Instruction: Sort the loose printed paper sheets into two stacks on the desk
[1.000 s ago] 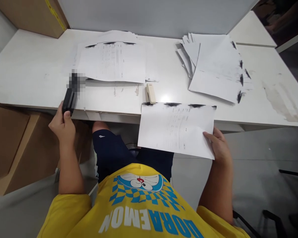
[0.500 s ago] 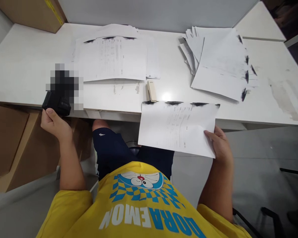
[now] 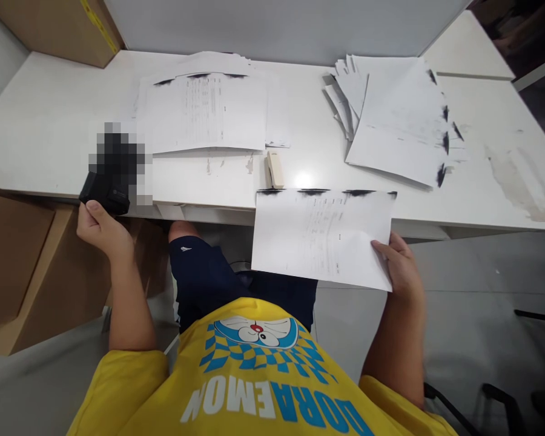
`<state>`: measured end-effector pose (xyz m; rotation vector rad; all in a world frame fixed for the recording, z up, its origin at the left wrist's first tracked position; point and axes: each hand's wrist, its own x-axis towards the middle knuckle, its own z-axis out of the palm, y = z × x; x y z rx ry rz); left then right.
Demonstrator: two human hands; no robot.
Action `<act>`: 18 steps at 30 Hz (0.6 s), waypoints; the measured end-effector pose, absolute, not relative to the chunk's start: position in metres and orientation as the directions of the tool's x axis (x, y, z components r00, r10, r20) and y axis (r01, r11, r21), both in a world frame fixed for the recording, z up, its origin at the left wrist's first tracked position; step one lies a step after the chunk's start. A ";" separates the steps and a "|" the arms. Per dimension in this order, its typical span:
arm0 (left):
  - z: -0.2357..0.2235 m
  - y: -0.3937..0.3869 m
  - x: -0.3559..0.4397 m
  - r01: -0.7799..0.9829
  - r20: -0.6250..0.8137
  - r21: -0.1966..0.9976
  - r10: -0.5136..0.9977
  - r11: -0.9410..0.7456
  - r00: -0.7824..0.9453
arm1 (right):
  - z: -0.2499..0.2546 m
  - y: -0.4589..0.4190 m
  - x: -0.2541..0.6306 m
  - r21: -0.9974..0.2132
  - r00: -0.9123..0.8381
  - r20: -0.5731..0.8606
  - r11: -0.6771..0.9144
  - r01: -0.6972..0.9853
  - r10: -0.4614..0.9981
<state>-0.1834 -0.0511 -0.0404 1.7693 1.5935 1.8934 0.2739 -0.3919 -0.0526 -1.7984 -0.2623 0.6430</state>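
My right hand (image 3: 399, 266) grips the lower right corner of a printed sheet of paper (image 3: 320, 236), held flat just below the white desk's (image 3: 49, 139) front edge. The sheet has black smudges along its top edge. My left hand (image 3: 100, 227) is closed on a black device (image 3: 106, 191) at the desk's front left edge; the device's upper part is blurred out. A small beige stapler (image 3: 275, 169) lies on the desk between both hands.
One stack of printed sheets (image 3: 204, 109) lies at the desk's centre back, another fanned stack (image 3: 395, 121) at the right. Cardboard boxes (image 3: 22, 266) stand under the desk on the left, and one (image 3: 59, 27) sits at the back left. A grey partition (image 3: 277, 27) backs the desk.
My left hand has shifted left along the desk edge with the black device and tilted it. The right hand and its sheet have stayed about where they were.
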 end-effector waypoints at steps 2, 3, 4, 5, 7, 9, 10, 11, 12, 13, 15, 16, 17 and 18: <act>-0.044 -0.045 -0.188 0.531 0.650 0.734 0.663 -0.423 -0.372 | -0.053 -0.394 0.274 -0.932 0.821 -0.301 -0.331 -0.146 0.485; -0.046 -0.041 -0.190 0.537 0.643 0.741 0.655 -0.403 -0.396 | -0.053 -0.395 0.275 -0.933 0.822 -0.301 -0.330 -0.147 0.484; -0.047 -0.038 -0.192 0.552 0.638 0.744 0.649 -0.378 -0.416 | -0.053 -0.396 0.275 -0.933 0.823 -0.299 -0.328 -0.147 0.483; -0.048 -0.035 -0.194 0.566 0.630 0.747 0.643 -0.348 -0.436 | -0.053 -0.396 0.275 -0.934 0.825 -0.297 -0.325 -0.148 0.480; -0.049 -0.031 -0.198 0.572 0.590 0.770 0.656 -0.283 -0.470 | -0.053 -0.398 0.276 -0.936 0.830 -0.300 -0.315 -0.160 0.471; -0.048 -0.027 -0.199 0.542 0.515 0.813 0.700 -0.215 -0.495 | -0.054 -0.399 0.277 -0.937 0.832 -0.304 -0.303 -0.173 0.465; -0.048 -0.026 -0.199 0.518 0.469 0.836 0.725 -0.180 -0.505 | -0.054 -0.400 0.277 -0.938 0.832 -0.304 -0.297 -0.177 0.464; -0.047 -0.024 -0.199 0.492 0.425 0.857 0.746 -0.150 -0.513 | -0.054 -0.400 0.277 -0.939 0.832 -0.302 -0.293 -0.178 0.465; -0.047 -0.023 -0.198 0.467 0.387 0.875 0.763 -0.127 -0.518 | -0.054 -0.400 0.277 -0.940 0.832 -0.301 -0.291 -0.178 0.465; -0.046 -0.022 -0.197 0.440 0.354 0.891 0.773 -0.109 -0.526 | -0.055 -0.400 0.278 -0.940 0.832 -0.301 -0.291 -0.177 0.466; -0.045 -0.021 -0.195 0.383 0.299 0.920 0.784 -0.084 -0.545 | -0.054 -0.401 0.278 -0.941 0.832 -0.298 -0.293 -0.173 0.468; -0.045 -0.021 -0.193 0.357 0.274 0.931 0.785 -0.073 -0.555 | -0.054 -0.401 0.279 -0.941 0.833 -0.295 -0.293 -0.169 0.468; -0.045 -0.021 -0.192 0.335 0.252 0.940 0.787 -0.062 -0.563 | -0.054 -0.401 0.279 -0.942 0.835 -0.292 -0.293 -0.166 0.466; -0.045 -0.021 -0.190 0.318 0.233 0.947 0.789 -0.050 -0.568 | -0.053 -0.401 0.279 -0.943 0.839 -0.289 -0.290 -0.165 0.461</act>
